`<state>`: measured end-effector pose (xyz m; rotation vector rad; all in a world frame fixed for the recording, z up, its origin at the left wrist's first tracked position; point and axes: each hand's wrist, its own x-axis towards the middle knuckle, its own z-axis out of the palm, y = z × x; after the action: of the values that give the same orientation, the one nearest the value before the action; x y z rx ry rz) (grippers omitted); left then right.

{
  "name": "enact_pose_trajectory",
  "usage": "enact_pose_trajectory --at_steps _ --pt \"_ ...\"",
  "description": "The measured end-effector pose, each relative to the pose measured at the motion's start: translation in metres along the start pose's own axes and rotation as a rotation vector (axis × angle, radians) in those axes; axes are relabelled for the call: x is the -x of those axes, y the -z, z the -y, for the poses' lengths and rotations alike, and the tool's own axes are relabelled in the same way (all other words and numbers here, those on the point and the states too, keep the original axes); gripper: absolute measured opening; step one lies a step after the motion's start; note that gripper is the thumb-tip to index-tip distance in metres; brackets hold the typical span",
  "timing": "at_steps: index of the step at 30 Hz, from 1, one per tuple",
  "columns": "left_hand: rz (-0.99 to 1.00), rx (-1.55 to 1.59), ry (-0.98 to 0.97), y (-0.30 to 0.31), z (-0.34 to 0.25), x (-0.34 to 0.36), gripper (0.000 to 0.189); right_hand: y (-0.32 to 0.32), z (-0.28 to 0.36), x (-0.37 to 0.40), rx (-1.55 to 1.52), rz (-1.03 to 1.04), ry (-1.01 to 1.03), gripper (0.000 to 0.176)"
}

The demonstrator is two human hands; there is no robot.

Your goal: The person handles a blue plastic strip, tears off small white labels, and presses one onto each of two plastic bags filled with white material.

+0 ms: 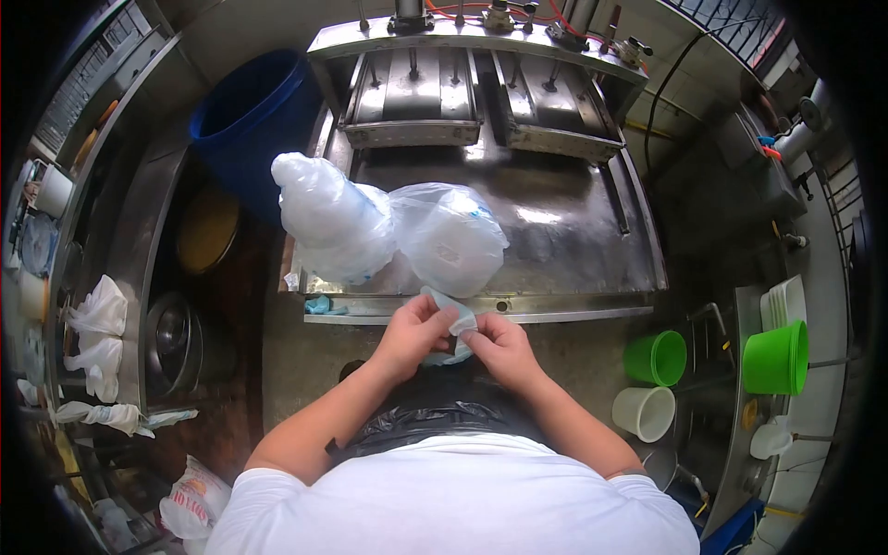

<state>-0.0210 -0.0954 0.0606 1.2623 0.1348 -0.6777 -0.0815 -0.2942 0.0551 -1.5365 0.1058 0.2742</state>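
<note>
A person in a white shirt stands at the front edge of a steel counter (573, 250) and holds a small plastic bag (450, 314) between both hands. The left hand (413, 335) and the right hand (499, 347) meet just below the counter's lip. Each grip is narrow, with thumb and fingertips pinched on the thin film. The small bag is limp and crumpled. Its long axis runs roughly from the person's body up toward the counter edge, and its upper end points away from the person and slightly left. Which end is the mouth cannot be told. On the counter just beyond the hands, two filled clear bags lie touching, one (328, 222) on the left and one (449, 236) on the right. A blue barrel (245, 111) stands at the far left, and two green buckets (657, 356) (777, 356) stand well apart to the right.
</note>
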Motion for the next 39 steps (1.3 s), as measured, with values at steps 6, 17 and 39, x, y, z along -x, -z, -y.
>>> enact_pose_trajectory --at_steps 6,17,39 --pt "0.045 -0.167 -0.129 0.003 -0.008 0.014 0.024 -0.005 0.006 -0.011 0.113 -0.063 0.007 0.020" --pt "0.109 0.297 -0.021 0.006 -0.013 0.020 0.019 -0.009 0.015 -0.011 -0.377 0.109 -0.064 0.022" --pt "-0.016 -1.039 -0.923 0.000 -0.052 0.038 0.019 -0.014 0.044 -0.006 0.364 -0.004 0.436 0.013"
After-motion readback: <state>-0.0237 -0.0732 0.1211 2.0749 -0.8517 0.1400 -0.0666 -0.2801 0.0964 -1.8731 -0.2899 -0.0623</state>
